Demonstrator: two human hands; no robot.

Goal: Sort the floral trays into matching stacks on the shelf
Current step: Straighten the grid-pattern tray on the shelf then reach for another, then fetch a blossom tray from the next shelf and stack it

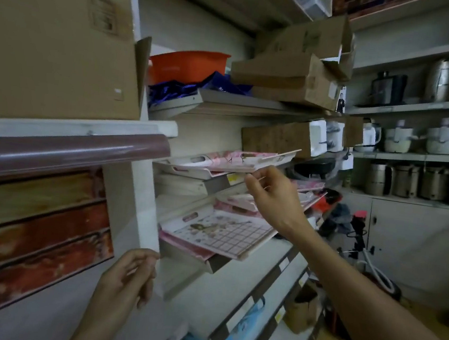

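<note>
Pink floral trays [220, 161] blur on the shelf [224, 182]; right hand [270, 194] pinches one's edge, left hand [129, 276] hangs loosely curled, empty.

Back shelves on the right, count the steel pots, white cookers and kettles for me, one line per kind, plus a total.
Steel pots: 4, one on the upper shelf and three in a row lower down
White cookers: 2
White kettles: 1
Total: 7
</note>
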